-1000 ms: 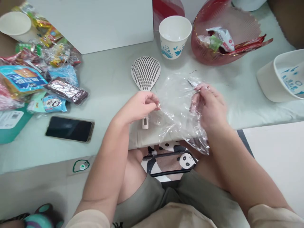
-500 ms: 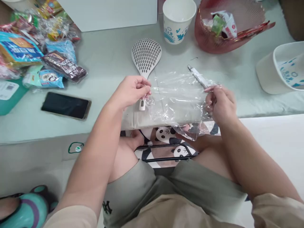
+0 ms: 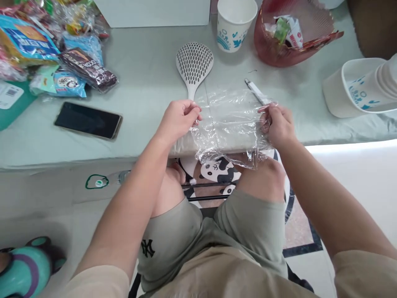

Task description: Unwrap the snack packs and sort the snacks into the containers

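Observation:
A clear plastic bag (image 3: 228,124) is stretched between my two hands over the table's front edge, its lower part hanging above my knees. My left hand (image 3: 180,118) pinches its left side, fingers closed. My right hand (image 3: 279,123) grips the right side in closed fingers. Behind my left hand lies a pale grey skimmer (image 3: 195,64) with a perforated head; the hand and bag hide much of its handle. A white pen-like stick (image 3: 257,92) lies just beyond my right hand, its near end under the bag's edge.
On the left are a phone (image 3: 88,120) and a heap of wrapped snacks (image 3: 87,68). Farther back stand a paper cup (image 3: 235,31) and a red translucent bowl (image 3: 279,56) with wrappers. A white tub (image 3: 336,93) on the right holds stacked cups. A white box (image 3: 155,12) stands at the back.
My right hand has come a little closer to my left, still holding the bag. The bag's lower part has shifted, and my right knee has moved inward. The whole view has tilted slightly.

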`<move>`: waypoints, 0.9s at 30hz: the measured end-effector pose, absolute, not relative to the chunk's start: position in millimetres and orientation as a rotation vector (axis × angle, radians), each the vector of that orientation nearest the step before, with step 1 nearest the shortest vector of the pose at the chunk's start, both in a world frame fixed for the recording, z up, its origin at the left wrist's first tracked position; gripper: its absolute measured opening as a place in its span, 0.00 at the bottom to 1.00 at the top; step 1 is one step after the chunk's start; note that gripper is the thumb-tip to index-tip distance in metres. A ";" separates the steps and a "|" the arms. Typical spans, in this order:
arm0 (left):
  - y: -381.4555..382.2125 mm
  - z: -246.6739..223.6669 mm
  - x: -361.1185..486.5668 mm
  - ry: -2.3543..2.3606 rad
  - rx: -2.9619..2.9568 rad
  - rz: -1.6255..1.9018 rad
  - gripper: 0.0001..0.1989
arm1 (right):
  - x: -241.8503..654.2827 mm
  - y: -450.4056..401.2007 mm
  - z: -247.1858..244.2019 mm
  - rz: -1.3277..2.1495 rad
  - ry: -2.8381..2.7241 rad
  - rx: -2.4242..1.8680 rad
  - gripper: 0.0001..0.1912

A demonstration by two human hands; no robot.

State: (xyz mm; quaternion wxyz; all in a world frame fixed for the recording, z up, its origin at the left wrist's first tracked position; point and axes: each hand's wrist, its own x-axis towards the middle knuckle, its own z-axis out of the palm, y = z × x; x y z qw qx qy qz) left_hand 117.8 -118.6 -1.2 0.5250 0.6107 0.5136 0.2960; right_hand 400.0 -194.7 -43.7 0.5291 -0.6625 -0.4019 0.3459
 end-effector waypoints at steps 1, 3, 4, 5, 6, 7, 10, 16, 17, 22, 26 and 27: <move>-119.7 0.5 118.2 1.228 1.449 0.717 0.08 | 399.9 -194.7 -43.8 0.830 -0.957 -1.576 0.21; -121.4 4.9 117.9 1.224 1.443 0.715 0.07 | 399.9 -194.6 -44.5 0.832 -0.934 -1.559 0.22; -122.2 7.3 117.1 1.227 1.443 0.710 0.07 | 400.2 -194.5 -45.0 0.833 -0.916 -1.551 0.22; -123.0 9.6 116.0 1.231 1.443 0.702 0.08 | 400.6 -194.5 -45.5 0.837 -0.898 -1.542 0.21; -123.8 11.7 114.7 1.234 1.442 0.694 0.08 | 401.2 -194.4 -46.0 0.846 -0.882 -1.534 0.20; -124.5 13.5 113.2 1.234 1.440 0.690 0.08 | 401.8 -194.4 -46.4 0.858 -0.870 -1.525 0.20; -126.8 16.7 109.4 1.227 1.417 0.704 0.08 | 403.0 -195.1 -46.7 0.871 -0.842 -1.499 0.19; -125.3 8.4 105.1 1.170 1.345 0.792 0.05 | 398.3 -199.1 -42.0 0.835 -0.861 -1.486 0.19; -123.9 5.4 104.5 1.155 1.346 0.797 0.03 | 397.4 -199.4 -41.1 0.833 -0.873 -1.486 0.19; -116.9 -7.2 102.1 1.116 1.404 0.843 0.04 | 395.5 -199.1 -39.9 0.840 -0.864 -1.486 0.18; -115.6 -7.4 102.8 1.161 1.385 0.949 0.10 | 395.4 -201.1 -40.2 0.814 -0.914 -1.492 0.17; -115.4 -6.3 103.2 1.174 1.361 0.962 0.11 | 395.6 -202.2 -40.3 0.796 -0.933 -1.495 0.18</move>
